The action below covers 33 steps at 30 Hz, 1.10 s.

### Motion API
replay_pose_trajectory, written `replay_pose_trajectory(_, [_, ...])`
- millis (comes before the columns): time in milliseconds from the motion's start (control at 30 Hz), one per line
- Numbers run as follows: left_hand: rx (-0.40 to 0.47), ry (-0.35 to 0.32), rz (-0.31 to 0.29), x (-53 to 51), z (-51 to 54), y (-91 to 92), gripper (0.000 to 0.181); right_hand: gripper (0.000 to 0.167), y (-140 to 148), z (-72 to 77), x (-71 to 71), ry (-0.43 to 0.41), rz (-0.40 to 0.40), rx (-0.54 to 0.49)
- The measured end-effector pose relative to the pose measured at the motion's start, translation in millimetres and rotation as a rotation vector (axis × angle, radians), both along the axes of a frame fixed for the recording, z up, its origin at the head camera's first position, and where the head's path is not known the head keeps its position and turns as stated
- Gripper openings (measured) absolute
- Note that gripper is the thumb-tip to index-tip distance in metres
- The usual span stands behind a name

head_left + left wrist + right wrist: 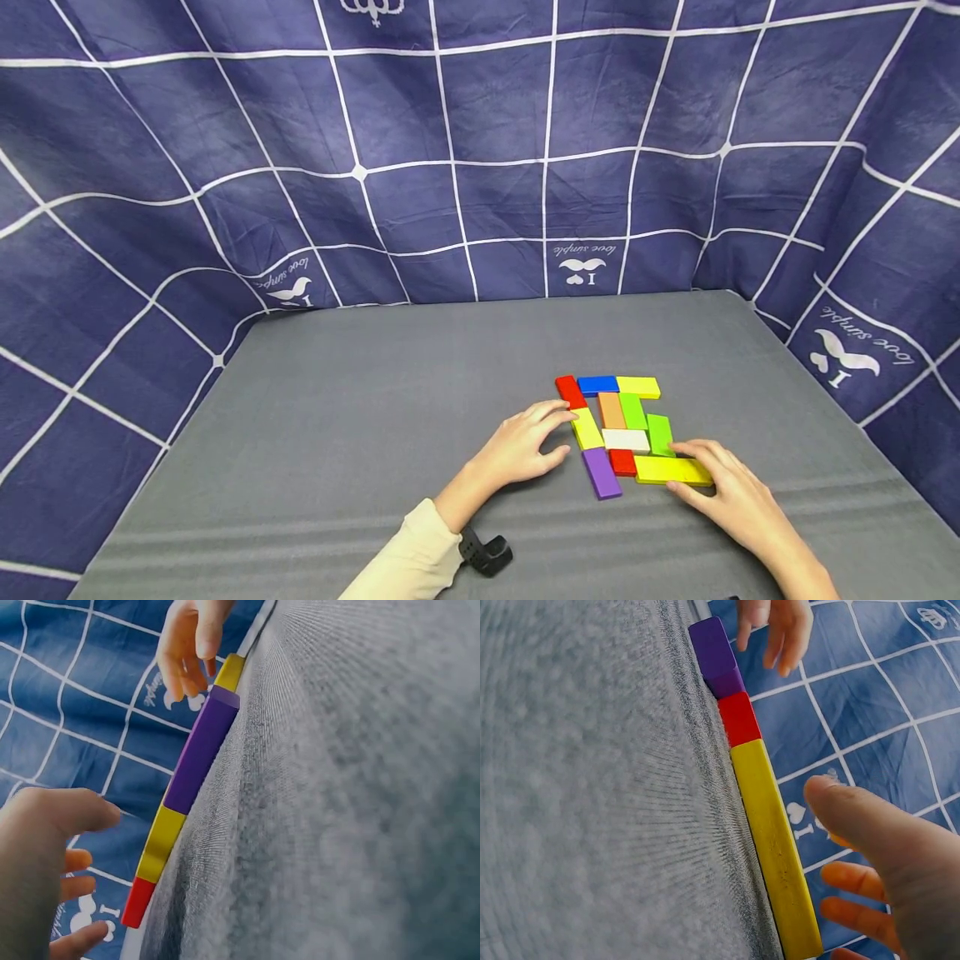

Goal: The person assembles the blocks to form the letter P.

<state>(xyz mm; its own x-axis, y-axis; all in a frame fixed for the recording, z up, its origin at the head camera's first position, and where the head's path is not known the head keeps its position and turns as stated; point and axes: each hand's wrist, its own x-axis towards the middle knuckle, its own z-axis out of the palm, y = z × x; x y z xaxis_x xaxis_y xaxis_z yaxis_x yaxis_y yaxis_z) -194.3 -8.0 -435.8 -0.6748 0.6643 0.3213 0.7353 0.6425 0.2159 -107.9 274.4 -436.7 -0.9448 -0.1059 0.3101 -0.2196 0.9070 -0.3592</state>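
Observation:
Flat coloured blocks lie together on the grey table, right of the middle. Along their left side run a red block (572,392), a yellow block (587,429) and a purple block (602,473). My left hand (525,443) hovers beside this row, its fingertips by the red and yellow blocks, holding nothing. At the lower right is a long yellow block (672,470). Around its right end spreads my right hand (731,493), thumb in front, fingertips by a green block (661,435). In the right wrist view the thumb and fingers stand apart from the long yellow block (776,847).
Inside the group are an orange block (611,411), another green block (632,411), a white block (626,440) and a small red block (622,462). Blue (597,385) and yellow (638,387) blocks line the back. A blue checked curtain (495,200) hangs behind the table (360,400).

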Motion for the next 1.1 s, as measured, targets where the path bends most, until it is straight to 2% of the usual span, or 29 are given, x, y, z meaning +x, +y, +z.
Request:
replay_pose_trajectory(333, [-0.133,0.009,-0.092,-10.6,5.2,17.3,0.038,0.038,3,1.5,-2.9,-0.124,-0.017,0.005])
replay_pose_trajectory(533, [-0.245,-0.060,-0.156,-13.7,2.1,21.1,0.048,0.033,2,-1.8,-2.0,-0.063,0.018,0.003])
replay_pose_trajectory(633, [-0.268,-0.084,-0.162,-13.7,0.7,21.2,0.049,0.033,2,-3.0,-1.3,-0.041,0.029,0.010])
replay_pose_trajectory(733, [-0.275,-0.056,-0.139,-13.1,-1.0,20.7,0.047,0.033,1,-4.7,-0.6,-0.020,0.035,0.020])
replay_pose_trajectory(933, [-0.252,0.090,-0.102,-13.9,-3.4,21.2,0.037,0.035,3,-8.1,-0.2,0.063,0.045,0.061])
replay_pose_trajectory(1100, [-0.220,0.116,-0.093,-16.7,-2.5,20.7,0.031,0.036,3,-9.9,1.0,0.064,0.048,0.073])
